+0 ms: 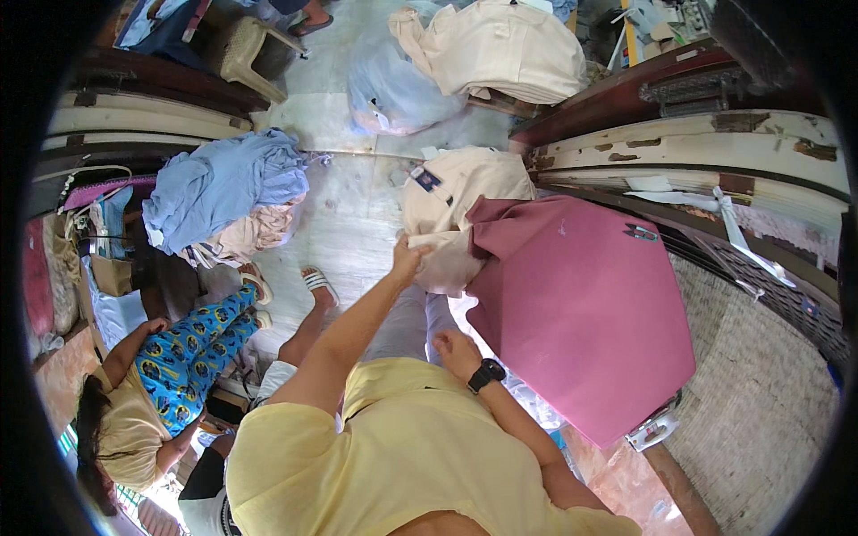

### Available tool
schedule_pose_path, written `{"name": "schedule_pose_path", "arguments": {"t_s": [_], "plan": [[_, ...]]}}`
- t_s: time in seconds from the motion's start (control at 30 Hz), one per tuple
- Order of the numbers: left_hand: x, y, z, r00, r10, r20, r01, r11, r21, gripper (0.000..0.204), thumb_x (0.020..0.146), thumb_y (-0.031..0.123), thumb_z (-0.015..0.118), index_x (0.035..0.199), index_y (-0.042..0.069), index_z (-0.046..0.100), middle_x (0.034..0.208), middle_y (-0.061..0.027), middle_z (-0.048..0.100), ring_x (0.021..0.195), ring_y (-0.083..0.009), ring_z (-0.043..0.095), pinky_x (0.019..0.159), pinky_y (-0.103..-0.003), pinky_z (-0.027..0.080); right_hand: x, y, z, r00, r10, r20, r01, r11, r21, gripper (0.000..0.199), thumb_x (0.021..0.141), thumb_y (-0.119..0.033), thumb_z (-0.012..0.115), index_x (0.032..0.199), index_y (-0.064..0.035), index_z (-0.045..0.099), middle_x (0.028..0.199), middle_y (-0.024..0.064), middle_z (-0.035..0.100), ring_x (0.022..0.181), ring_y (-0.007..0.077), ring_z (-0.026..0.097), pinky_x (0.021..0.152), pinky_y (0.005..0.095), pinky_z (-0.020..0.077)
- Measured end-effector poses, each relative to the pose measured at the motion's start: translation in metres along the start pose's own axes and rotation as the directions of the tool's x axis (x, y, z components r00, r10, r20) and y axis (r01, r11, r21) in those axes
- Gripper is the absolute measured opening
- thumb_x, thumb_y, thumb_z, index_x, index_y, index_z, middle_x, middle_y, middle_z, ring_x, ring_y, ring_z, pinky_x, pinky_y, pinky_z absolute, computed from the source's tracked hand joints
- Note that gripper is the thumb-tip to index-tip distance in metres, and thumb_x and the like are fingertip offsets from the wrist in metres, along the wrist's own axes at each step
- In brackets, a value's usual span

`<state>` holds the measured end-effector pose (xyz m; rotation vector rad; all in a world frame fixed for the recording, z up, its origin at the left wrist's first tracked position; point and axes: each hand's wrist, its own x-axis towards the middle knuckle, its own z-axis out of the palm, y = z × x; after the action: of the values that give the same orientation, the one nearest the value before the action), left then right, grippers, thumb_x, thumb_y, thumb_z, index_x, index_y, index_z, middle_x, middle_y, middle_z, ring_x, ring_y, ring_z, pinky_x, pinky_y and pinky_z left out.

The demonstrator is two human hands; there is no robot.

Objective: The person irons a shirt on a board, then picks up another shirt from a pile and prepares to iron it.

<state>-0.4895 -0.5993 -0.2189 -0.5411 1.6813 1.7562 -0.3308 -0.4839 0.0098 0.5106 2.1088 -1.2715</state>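
My left hand (pixel 409 256) reaches forward, its fingers closed on the edge of a beige garment (pixel 442 205) that lies heaped beside the pink-covered board. A dark tag (pixel 426 179) shows on this garment. Close to my body, at the near left side of the board, is my right hand (pixel 457 354). It wears a black watch (pixel 486 375), and its fingers are curled in with nothing visible in them. The pink-covered ironing board (pixel 581 313) fills the right side. On its far right corner lie small green-handled thread snips (pixel 641 232).
An iron (pixel 654 431) stands at the board's near right corner. Blue garments (pixel 228 188) are piled at left. Far ahead are a bulky plastic bag (pixel 393 85), more beige garments (pixel 505 49) and a plastic stool (pixel 250 54). People sit at lower left, one in blue patterned trousers (pixel 192 348).
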Motion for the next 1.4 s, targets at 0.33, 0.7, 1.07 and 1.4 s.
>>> {"name": "schedule_pose_path", "arguments": {"t_s": [0.33, 0.7, 1.07, 1.4], "plan": [[-0.076, 0.106, 0.049, 0.933, 0.256, 0.251, -0.335, 0.874, 0.351, 0.04, 0.096, 0.021, 0.056, 0.13, 0.001, 0.052, 0.121, -0.0155, 0.06, 0.107, -0.0288, 0.06, 0.093, -0.038, 0.046, 0.0, -0.005, -0.051, 0.968, 0.029, -0.249, -0.081, 0.976, -0.202, 0.034, 0.086, -0.025, 0.068, 0.112, -0.0031, 0.062, 0.101, 0.0163, 0.066, 0.094, 0.0313, 0.064, 0.083, 0.041, 0.0509], [-0.257, 0.3, 0.034, 0.573, 0.03, 0.819, -0.085, 0.996, 0.023, 0.053, 0.089, 0.017, 0.067, 0.134, -0.003, 0.049, 0.127, -0.0133, 0.059, 0.114, -0.0202, 0.057, 0.096, -0.033, 0.044, -0.034, 0.018, -0.113, 0.89, -0.263, -0.373, 0.244, 0.965, -0.099, 0.087, 0.075, -0.018, 0.079, 0.146, -0.0062, 0.029, 0.133, 0.0225, 0.049, 0.117, 0.036, 0.054, 0.092, 0.0427, 0.0488], [-0.497, 0.3, 0.122, 0.221, 0.328, 0.918, -0.58, 0.801, -0.146, 0.038, 0.073, 0.022, 0.072, 0.099, -0.006, 0.07, 0.099, -0.0192, 0.07, 0.093, -0.0312, 0.067, 0.081, -0.036, 0.051, -0.121, -0.003, -0.11, 0.495, -0.78, -0.383, 0.868, 0.461, 0.184, 0.073, 0.072, -0.024, 0.078, 0.136, -0.0076, 0.046, 0.132, 0.0151, 0.051, 0.125, 0.0382, 0.042, 0.105, 0.0475, 0.0359], [-0.586, 0.321, 0.162, 0.297, 0.609, 0.736, -0.824, 0.553, -0.125, 0.031, 0.085, 0.018, 0.061, 0.11, 0.0, 0.065, 0.108, -0.0139, 0.068, 0.1, -0.0259, 0.065, 0.089, -0.036, 0.05, -0.365, 0.146, -0.209, 0.772, -0.631, -0.077, 0.585, 0.657, 0.476, 0.043, 0.093, -0.016, 0.067, 0.13, 0.0026, 0.054, 0.111, -0.0007, 0.062, 0.099, 0.0078, 0.053, 0.087, 0.0266, 0.0455]]}}
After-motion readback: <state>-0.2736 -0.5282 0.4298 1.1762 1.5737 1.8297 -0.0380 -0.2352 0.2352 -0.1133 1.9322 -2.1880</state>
